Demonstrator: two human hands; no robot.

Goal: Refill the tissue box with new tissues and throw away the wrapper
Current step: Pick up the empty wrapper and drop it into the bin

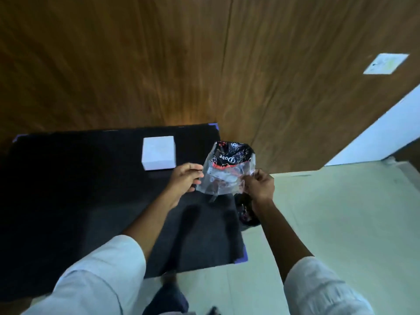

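Observation:
A white cube-shaped tissue box (158, 152) stands on the black table (79, 189) near its far edge. An empty plastic wrapper (227, 169), clear with a black and red printed end, hangs in the air over the table's right edge. My left hand (186, 178) pinches its left side and my right hand (259, 185) grips its right side. Below my right wrist sits a dark bin (246, 212) on the floor, mostly hidden by the arm, with similar printed plastic inside.
A wood-panelled wall (204, 64) rises behind the table, with a white switch plate (385, 63) at the upper right. Pale floor (341, 223) spreads to the right of the table. My dark shoes (168, 298) show at the bottom.

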